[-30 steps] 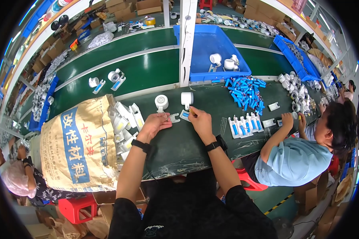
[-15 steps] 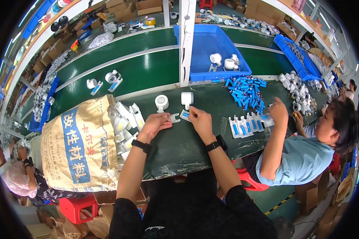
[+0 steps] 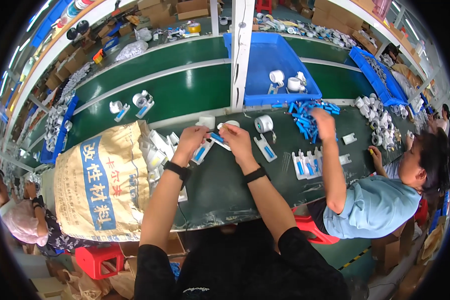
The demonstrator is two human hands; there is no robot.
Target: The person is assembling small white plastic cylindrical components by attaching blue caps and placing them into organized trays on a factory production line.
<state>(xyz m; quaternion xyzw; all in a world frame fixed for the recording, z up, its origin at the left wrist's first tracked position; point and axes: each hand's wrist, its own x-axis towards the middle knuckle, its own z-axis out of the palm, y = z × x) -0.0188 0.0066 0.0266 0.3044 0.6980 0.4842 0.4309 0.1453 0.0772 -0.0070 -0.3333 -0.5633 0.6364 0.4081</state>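
Observation:
My left hand (image 3: pixel 191 141) is closed with fingertips pinched beside a white handle shell (image 3: pixel 202 151) that carries a blue battery; what the fingertips grip is too small to tell. My right hand (image 3: pixel 238 143) pinches a second white handle shell with a blue battery (image 3: pixel 217 138) in it, close to the left fingertips. Behind the hands are a white round fan head (image 3: pixel 205 121) and another fan head (image 3: pixel 230 123), partly covered by my right fingers. Right of my right hand lies a fan head (image 3: pixel 264 124), with a battery-filled handle shell (image 3: pixel 265 148) below it.
A paper sack (image 3: pixel 100 182) with white shells (image 3: pixel 157 150) spilling out stands at the left. To the right are a pile of blue batteries (image 3: pixel 305 122), a row of shells (image 3: pixel 307 164) and a co-worker's hand (image 3: pixel 324 124). A blue tray (image 3: pixel 265 55) and white post (image 3: pixel 240 60) stand beyond.
My hands have come closer together. A fan with a battery-filled handle now lies apart, right of my right hand. The co-worker's hand has moved from near the shell row to the battery pile.

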